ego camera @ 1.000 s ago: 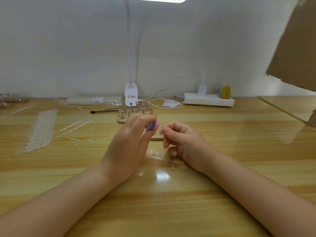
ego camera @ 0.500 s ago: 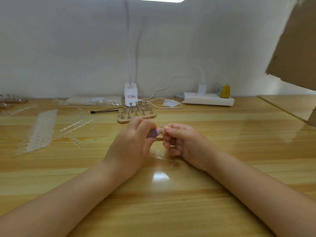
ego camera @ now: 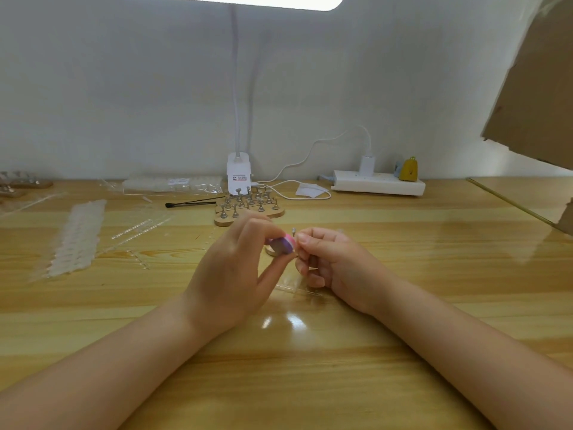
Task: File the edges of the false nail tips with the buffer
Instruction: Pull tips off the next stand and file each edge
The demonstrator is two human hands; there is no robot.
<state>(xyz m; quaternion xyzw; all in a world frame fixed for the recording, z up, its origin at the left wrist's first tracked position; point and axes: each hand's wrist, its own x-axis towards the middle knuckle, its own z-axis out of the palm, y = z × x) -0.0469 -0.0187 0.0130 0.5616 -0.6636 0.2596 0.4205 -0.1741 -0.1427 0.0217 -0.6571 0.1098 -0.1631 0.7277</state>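
Note:
My left hand [ego camera: 231, 271] pinches a small purple and pink buffer [ego camera: 283, 243] between thumb and fingers. My right hand [ego camera: 333, 263] is closed on a small metal nail stand [ego camera: 293, 231], whose tip pokes up beside the buffer. The nail tip on it is too small and clear to make out. Buffer and stand touch at the middle of the wooden table [ego camera: 403, 259]. A wooden base with several metal nail stands [ego camera: 248, 203] sits just behind my hands.
Strips of clear nail tips [ego camera: 76, 238] lie at the left, with a clear bag [ego camera: 173, 185] behind them. A black-tipped stick [ego camera: 189, 203], a lamp base [ego camera: 238, 175], a white power strip [ego camera: 378, 183] and cardboard [ego camera: 539, 88] ring the back and right.
My left hand has turned the buffer a little, so more of its purple face and pink edge shows. Both hands stay close together at the table's middle.

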